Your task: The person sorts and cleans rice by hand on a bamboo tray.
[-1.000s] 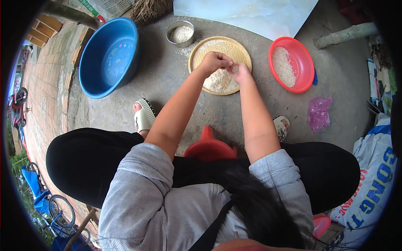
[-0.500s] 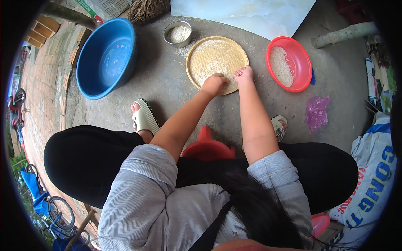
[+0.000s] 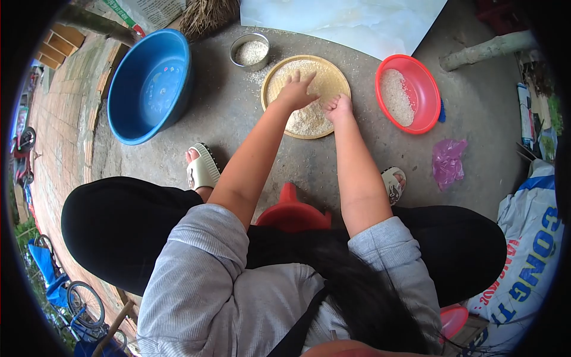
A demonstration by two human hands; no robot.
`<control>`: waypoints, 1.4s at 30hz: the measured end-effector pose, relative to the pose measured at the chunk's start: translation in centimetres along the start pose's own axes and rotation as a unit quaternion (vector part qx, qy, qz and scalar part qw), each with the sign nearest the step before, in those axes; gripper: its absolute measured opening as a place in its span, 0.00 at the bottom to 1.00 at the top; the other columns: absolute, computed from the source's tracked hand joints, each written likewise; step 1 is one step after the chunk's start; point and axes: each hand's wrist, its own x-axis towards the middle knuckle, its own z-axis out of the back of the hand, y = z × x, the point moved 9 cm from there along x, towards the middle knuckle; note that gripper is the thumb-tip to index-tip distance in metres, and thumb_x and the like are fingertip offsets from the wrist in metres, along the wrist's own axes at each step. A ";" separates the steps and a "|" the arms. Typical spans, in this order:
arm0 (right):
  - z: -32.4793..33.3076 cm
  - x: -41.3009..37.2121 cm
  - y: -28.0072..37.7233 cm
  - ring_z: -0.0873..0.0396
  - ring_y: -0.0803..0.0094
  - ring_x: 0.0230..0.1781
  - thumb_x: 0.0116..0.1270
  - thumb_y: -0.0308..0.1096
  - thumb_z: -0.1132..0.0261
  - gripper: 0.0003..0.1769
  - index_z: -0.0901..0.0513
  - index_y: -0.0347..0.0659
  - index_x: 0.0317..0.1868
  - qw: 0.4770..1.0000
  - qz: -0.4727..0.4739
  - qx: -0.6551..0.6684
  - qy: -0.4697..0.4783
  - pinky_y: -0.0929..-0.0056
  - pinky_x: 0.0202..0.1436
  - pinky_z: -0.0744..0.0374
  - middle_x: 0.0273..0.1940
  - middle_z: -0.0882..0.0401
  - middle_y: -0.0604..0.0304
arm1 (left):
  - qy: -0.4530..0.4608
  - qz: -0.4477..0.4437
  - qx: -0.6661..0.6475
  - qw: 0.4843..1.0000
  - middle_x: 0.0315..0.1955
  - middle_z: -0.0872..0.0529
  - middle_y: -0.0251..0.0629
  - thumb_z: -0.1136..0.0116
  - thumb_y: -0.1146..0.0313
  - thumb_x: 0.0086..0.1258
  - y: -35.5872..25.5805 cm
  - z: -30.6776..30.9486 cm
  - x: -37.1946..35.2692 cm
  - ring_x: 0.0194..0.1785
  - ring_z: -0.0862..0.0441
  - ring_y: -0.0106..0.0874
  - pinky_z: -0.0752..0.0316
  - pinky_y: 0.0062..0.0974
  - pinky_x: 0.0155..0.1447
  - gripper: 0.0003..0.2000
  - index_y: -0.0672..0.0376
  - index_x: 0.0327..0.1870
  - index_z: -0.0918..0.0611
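Note:
A round woven tray lies on the floor ahead of me with white rice grains spread over it, heaped toward its near edge. Over the left part of the tray is my left hand, its fingers spread and nothing in them. My right hand is closed at the tray's right edge, fingers curled; what they hold, if anything, is too small to make out. Behind the tray's left side stands a metal bowl with rice. To the right sits a red basin with rice in it.
A blue basin stands on the left. A red stool is between my legs. On the right are a pink plastic bag, a wooden pole and a printed sack. A pale sheet lies behind the tray.
My left hand has moved up and left from the near heap, and its fingers have opened. My right hand remains closed at the tray's right edge.

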 end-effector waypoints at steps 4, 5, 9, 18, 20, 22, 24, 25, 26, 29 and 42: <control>0.5 -0.8 0.3 0.55 0.76 0.11 0.68 0.43 0.54 0.17 0.46 0.48 0.23 0.996 -0.002 -0.008 -0.085 0.74 0.15 0.53 0.16 0.50 0.67 | 0.036 0.099 0.148 0.983 0.74 0.60 0.46 0.46 0.39 0.60 5.9 -2.4 -1.7 0.75 0.63 0.54 0.54 0.48 0.73 0.40 0.33 0.73 0.47; 0.4 -1.4 0.2 0.56 0.76 0.10 0.70 0.42 0.55 0.19 0.46 0.49 0.21 0.995 0.004 -0.021 -0.099 0.75 0.14 0.53 0.15 0.51 0.68 | 0.010 0.071 0.187 0.980 0.74 0.59 0.46 0.47 0.39 0.61 6.4 -2.7 -2.2 0.75 0.61 0.54 0.56 0.47 0.74 0.39 0.33 0.73 0.47; 0.3 -1.7 0.2 0.56 0.76 0.10 0.71 0.42 0.55 0.21 0.45 0.49 0.19 0.980 0.042 -0.125 -0.148 0.75 0.13 0.54 0.14 0.52 0.68 | -0.086 0.034 0.157 0.983 0.72 0.50 0.48 0.49 0.43 0.65 5.8 -2.3 -2.8 0.74 0.56 0.53 0.58 0.45 0.74 0.32 0.38 0.71 0.39; -12.0 -6.8 0.1 0.20 0.59 0.32 0.69 0.36 0.48 0.14 0.21 0.36 0.31 0.800 0.433 -0.409 -0.074 0.63 0.41 0.23 0.30 0.18 0.51 | -0.016 0.149 -0.835 0.530 0.59 0.26 0.45 0.62 0.47 0.75 3.4 -5.5 2.0 0.64 0.30 0.36 0.35 0.29 0.65 0.26 0.60 0.62 0.29; -13.5 -7.6 -1.4 0.22 0.50 0.39 0.69 0.40 0.48 0.18 0.22 0.33 0.31 0.757 0.473 -0.449 -0.044 0.60 0.48 0.25 0.35 0.20 0.42 | 0.214 -0.118 -0.920 0.305 0.55 0.24 0.45 0.65 0.46 0.75 1.8 -4.3 2.4 0.59 0.27 0.38 0.32 0.32 0.63 0.27 0.62 0.58 0.29; -14.4 -8.4 -2.0 0.24 0.41 0.47 0.70 0.45 0.48 0.22 0.24 0.31 0.30 0.710 0.511 -0.484 -0.016 0.57 0.55 0.28 0.40 0.22 0.34 | -0.057 0.066 -0.898 0.430 0.50 0.23 0.45 0.67 0.47 0.76 5.1 -2.8 2.0 0.54 0.25 0.38 0.31 0.35 0.63 0.26 0.64 0.55 0.29; -17.4 -11.3 -4.0 0.19 0.56 0.36 0.68 0.35 0.45 0.11 0.19 0.37 0.38 0.544 0.616 -0.554 0.133 0.65 0.45 0.23 0.33 0.17 0.54 | -0.072 0.064 -0.909 0.404 0.45 0.23 0.44 0.68 0.48 0.77 6.3 -2.4 2.4 0.50 0.25 0.37 0.31 0.39 0.61 0.25 0.64 0.52 0.29; -17.6 -11.5 -4.1 0.21 0.52 0.42 0.65 0.33 0.43 0.09 0.19 0.39 0.39 0.544 0.615 -0.549 0.158 0.63 0.49 0.24 0.41 0.18 0.53 | -0.102 0.090 -0.883 0.450 0.46 0.23 0.44 0.67 0.49 0.77 7.9 -2.6 2.4 0.51 0.25 0.37 0.31 0.38 0.62 0.25 0.64 0.52 0.29; -17.6 -11.6 -3.8 0.21 0.52 0.42 0.65 0.33 0.43 0.09 0.19 0.39 0.39 0.546 0.613 -0.549 0.156 0.63 0.49 0.24 0.41 0.18 0.53 | -0.132 0.116 -0.852 0.493 0.47 0.23 0.45 0.67 0.49 0.77 9.5 -2.6 2.3 0.53 0.26 0.37 0.32 0.37 0.63 0.24 0.64 0.52 0.28; -16.5 -12.1 -2.8 0.28 0.53 0.58 0.65 0.34 0.45 0.11 0.22 0.42 0.45 0.440 0.633 -0.624 0.127 0.62 0.59 0.28 0.59 0.27 0.55 | -0.128 0.190 -0.857 0.463 0.24 0.26 0.33 0.63 0.50 0.76 13.6 -3.6 2.4 0.26 0.28 0.27 0.30 0.27 0.31 0.19 0.55 0.33 0.27; -5.9 -4.2 -0.3 0.70 0.52 0.76 0.72 0.53 0.58 0.38 0.56 0.39 0.74 0.329 0.356 -0.859 -0.165 0.51 0.74 0.66 0.75 0.68 0.47 | -0.348 0.103 -0.640 0.677 0.11 0.30 0.32 0.53 0.56 0.72 11.3 16.3 3.3 0.13 0.34 0.23 0.37 0.23 0.17 0.20 0.56 0.18 0.27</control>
